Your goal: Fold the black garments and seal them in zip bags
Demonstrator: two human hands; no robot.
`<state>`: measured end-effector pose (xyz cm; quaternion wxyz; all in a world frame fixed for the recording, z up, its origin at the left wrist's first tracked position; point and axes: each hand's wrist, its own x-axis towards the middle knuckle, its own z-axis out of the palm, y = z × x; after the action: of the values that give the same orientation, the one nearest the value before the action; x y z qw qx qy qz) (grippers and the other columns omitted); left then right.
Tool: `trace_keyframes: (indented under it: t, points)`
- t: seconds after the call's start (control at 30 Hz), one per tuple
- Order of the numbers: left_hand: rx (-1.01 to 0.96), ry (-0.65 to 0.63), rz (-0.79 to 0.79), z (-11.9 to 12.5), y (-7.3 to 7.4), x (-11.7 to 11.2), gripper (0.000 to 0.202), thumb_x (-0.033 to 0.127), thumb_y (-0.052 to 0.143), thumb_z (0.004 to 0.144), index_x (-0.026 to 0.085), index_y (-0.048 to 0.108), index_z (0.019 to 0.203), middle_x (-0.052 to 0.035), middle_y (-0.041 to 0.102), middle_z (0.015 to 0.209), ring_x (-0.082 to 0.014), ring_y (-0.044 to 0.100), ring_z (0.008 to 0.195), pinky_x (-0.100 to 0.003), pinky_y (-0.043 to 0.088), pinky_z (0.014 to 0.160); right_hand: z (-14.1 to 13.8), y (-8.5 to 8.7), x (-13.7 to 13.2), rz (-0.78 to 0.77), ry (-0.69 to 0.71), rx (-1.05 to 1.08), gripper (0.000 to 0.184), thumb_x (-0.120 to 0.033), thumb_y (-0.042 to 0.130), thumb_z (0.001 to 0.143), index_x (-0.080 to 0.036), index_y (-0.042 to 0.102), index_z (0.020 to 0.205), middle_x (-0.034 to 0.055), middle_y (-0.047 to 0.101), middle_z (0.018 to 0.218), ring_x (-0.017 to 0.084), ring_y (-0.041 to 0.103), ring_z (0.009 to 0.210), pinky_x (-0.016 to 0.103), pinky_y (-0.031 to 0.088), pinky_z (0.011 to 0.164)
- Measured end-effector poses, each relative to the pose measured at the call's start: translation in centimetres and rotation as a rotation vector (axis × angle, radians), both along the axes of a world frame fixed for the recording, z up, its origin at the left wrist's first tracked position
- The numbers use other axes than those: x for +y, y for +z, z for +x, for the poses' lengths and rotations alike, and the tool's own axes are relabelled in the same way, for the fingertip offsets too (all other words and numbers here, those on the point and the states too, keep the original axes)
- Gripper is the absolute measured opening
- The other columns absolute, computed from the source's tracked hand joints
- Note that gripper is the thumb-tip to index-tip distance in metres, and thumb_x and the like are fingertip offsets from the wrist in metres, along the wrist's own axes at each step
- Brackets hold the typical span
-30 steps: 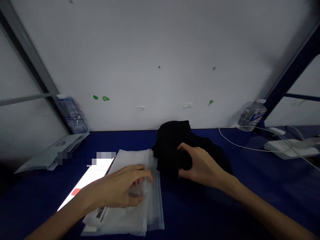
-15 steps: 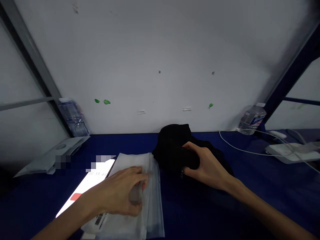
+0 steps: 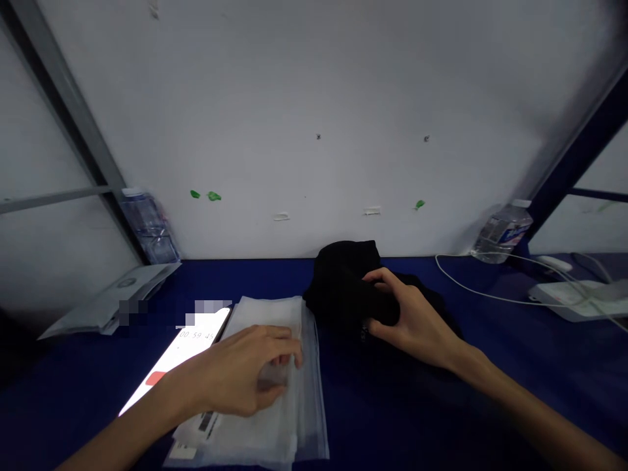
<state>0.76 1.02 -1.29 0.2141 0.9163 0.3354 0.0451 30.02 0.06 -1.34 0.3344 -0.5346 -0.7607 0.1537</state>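
A black cloth item (image 3: pixel 338 281), perhaps a garment, lies in a heap near the wall, with small pale print at its front. My right hand (image 3: pixel 412 320) curls round a bulge of it, thumb in front and fingers behind; the palm side is partly hidden. To the left lies a stack of clear, frosted plastic bags (image 3: pixel 279 438) with a barcode label at the lower left. Over these bags rests my left hand (image 3: pixel 250 369), its fingers bent and its thumb apart from them. A bright phone (image 3: pixel 171 356) showing a timer is beside the left forearm.
Flat packets (image 3: pixel 112 294) lie at the left by a plastic bottle (image 3: pixel 152 226). Another bottle (image 3: pixel 503 232) stands at the back right. A white cable (image 3: pixel 466 284) runs to a power strip (image 3: pixel 574 297). Behind the blue table (image 3: pixel 383 418) rises a white wall (image 3: pixel 304 98).
The whole view has shifted slightly to the right. My left hand has slid a little rightward over the bags, while my right hand stays at the black cloth. The timer has advanced.
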Motion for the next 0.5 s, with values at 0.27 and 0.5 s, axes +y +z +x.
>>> trace_keyframes:
  t: [0.27,0.5]
  points:
    - [0.019,-0.033,-0.035,0.16,-0.05,-0.11,0.021,0.013,0.063,0.07,0.025,0.06,0.088,0.0009,0.059,0.095,-0.0196,0.06,0.088,-0.029,0.046,0.076,-0.29,-0.45,0.01,0.008,0.006,-0.01,0.044,-0.022,0.068,0.075,-0.025,0.045,0.112,-0.0013,0.067,0.084,0.016,0.061,0.059,0.03,0.045,0.055]
    - [0.015,-0.033,-0.04,0.2,0.12,0.04,0.023,0.015,0.061,0.072,0.025,0.064,0.093,-0.0002,0.06,0.094,-0.0192,0.059,0.084,-0.029,0.045,0.076,-0.32,-0.16,-0.12,-0.001,0.02,-0.003,0.043,-0.023,0.068,0.076,-0.024,0.046,0.113,-0.0005,0.068,0.084,0.016,0.061,0.059,0.03,0.044,0.053]
